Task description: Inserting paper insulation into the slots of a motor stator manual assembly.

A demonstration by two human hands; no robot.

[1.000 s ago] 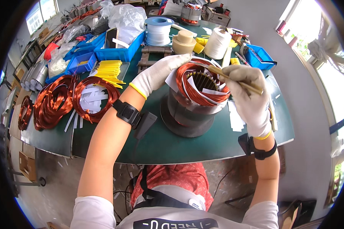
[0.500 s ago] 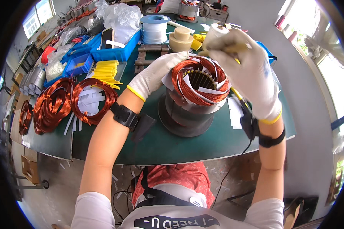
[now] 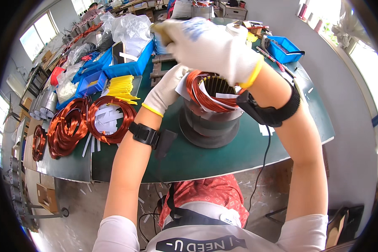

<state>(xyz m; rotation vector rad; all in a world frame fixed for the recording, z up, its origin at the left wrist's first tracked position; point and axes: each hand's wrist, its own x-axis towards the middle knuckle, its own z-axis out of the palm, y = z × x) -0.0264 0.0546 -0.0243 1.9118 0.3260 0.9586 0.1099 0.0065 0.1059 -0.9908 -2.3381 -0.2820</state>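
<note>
A motor stator (image 3: 212, 119) stands upright on the table, a thick ring of copper winding (image 3: 196, 93) on its top. White insulating paper (image 3: 182, 88) sticks out among the wires. My gloved left hand (image 3: 168, 89) rests against the winding's far left edge, fingers together, their tips partly hidden. Above the stator, my gloved right hand (image 3: 212, 46) is raised and reaches across to the left. Its fingers are curled closed and blurred, and whatever they hold cannot be made out. That hand and wrist cover part of the winding.
Copper wire coils (image 3: 67, 128) and yellow sleeves (image 3: 121, 89) lie at the left. Blue bins (image 3: 132, 62) stand behind them, one with a plastic bag. Another blue bin (image 3: 283, 50) is at the far right. A black cable (image 3: 264, 159) hangs over the table's front edge.
My right hand has swung from the winding's right side up and across to the left. My left hand stays by the winding's left edge. The whole view has shifted slightly.
</note>
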